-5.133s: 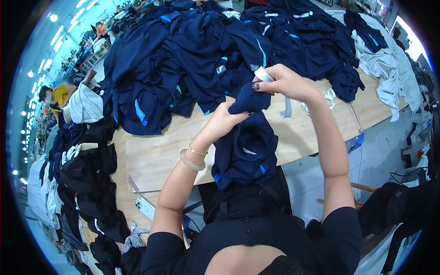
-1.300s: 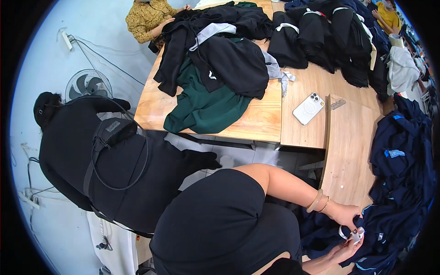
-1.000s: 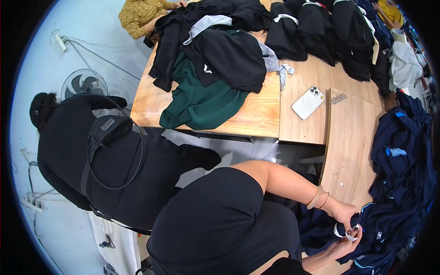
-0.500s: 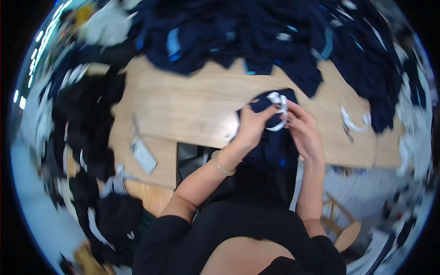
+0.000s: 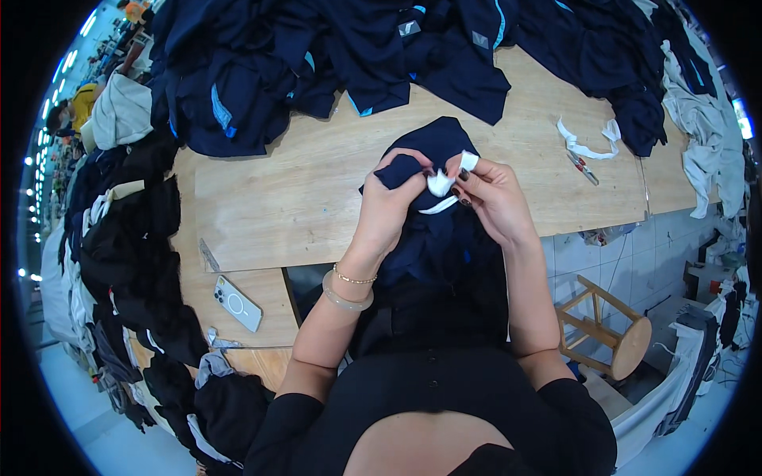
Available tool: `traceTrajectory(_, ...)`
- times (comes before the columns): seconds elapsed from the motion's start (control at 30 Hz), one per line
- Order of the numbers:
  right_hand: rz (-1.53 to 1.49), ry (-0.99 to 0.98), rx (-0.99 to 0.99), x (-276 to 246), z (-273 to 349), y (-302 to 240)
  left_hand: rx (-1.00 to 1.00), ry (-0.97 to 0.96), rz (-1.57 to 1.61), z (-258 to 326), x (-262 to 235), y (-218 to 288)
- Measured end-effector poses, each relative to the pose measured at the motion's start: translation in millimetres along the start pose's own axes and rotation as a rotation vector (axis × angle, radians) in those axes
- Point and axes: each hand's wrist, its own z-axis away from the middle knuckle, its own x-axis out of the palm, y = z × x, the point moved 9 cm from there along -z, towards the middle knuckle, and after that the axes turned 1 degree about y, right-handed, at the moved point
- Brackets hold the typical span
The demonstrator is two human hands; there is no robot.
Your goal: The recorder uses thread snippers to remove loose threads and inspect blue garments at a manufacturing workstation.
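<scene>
A navy garment lies over the table's near edge and hangs down toward my lap. My left hand is closed on a fold of it, thumb against fingers. Close beside, my right hand pinches a white fabric strip, whose free end sticks up above the thumb. Part of the strip is bunched between both hands, and another part curves along the garment just below them. Where the strip meets the garment is partly hidden by my fingers.
Piled navy garments cover the table's far side. Black garments hang at the left, near a phone. Right of my hands lie another white strip and small thread snips. A wooden stool lies tipped below.
The view has shifted and sharpened. My left hand has moved from the white strip onto the navy fabric. The strip's open loop is now bunched, with my right hand still pinching it.
</scene>
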Motion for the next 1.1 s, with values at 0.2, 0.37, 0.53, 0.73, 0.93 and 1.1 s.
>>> traceTrajectory(0.2,0.745,-0.005,-0.223,16.4,2.3,-34.4,0.236,0.085,-0.238,8.0,-1.1,24.3)
traceTrajectory(0.37,1.108,-0.016,-0.588,36.1,7.0,-51.8,0.508,-0.030,-0.487,19.2,20.0,46.2)
traceTrajectory(0.53,1.165,0.204,-0.989,32.9,14.6,-63.3,0.608,-0.350,-0.637,34.5,54.4,53.8)
traceTrajectory(0.73,1.027,0.342,-1.147,31.8,31.9,-65.7,0.091,-0.285,0.286,9.6,17.7,22.9)
traceTrajectory(0.93,1.101,0.266,-1.157,48.3,31.2,-68.3,-0.114,-0.162,-0.041,-14.5,5.3,6.1)
traceTrajectory(1.1,1.032,0.220,-0.926,28.5,23.5,-66.9,0.279,-0.074,-0.623,-12.1,-4.0,38.0)
